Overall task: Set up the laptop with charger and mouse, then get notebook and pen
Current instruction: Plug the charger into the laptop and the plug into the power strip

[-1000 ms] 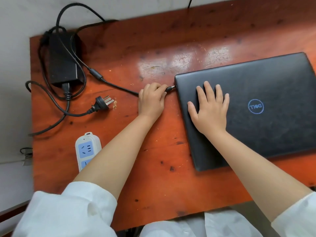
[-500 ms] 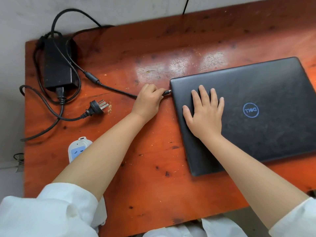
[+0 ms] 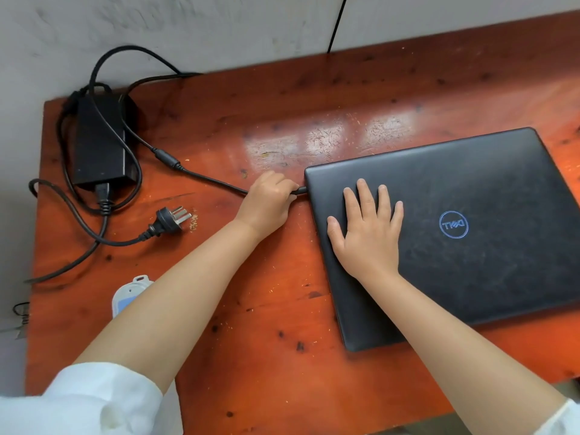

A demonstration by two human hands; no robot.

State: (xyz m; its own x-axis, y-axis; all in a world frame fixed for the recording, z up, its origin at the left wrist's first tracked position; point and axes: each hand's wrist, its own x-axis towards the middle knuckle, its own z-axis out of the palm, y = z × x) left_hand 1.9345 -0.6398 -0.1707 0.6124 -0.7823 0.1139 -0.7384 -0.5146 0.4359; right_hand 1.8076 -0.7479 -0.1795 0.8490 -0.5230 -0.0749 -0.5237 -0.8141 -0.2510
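A closed black laptop (image 3: pixel 470 246) with a blue round logo lies on the right half of the red-brown wooden table (image 3: pixel 266 356). My right hand (image 3: pixel 367 227) rests flat on its lid near the left edge, fingers spread. My left hand (image 3: pixel 266 202) is closed on the charger's small connector (image 3: pixel 300 190), whose tip meets the laptop's left side. The charger cable (image 3: pixel 207 178) runs from that hand back to the black power brick (image 3: pixel 99 142) at the far left corner. Its wall plug (image 3: pixel 171 219) lies loose on the table.
A white and blue power strip (image 3: pixel 128 296) lies near the table's left front, partly hidden by my left forearm. A grey wall runs behind the table, with a thin black cable (image 3: pixel 337 23) hanging down it. The table's left edge is close to the brick.
The view has shifted down and right a little. Both hands hold the same positions on the connector and lid; the connector sits slightly closer against the laptop's side.
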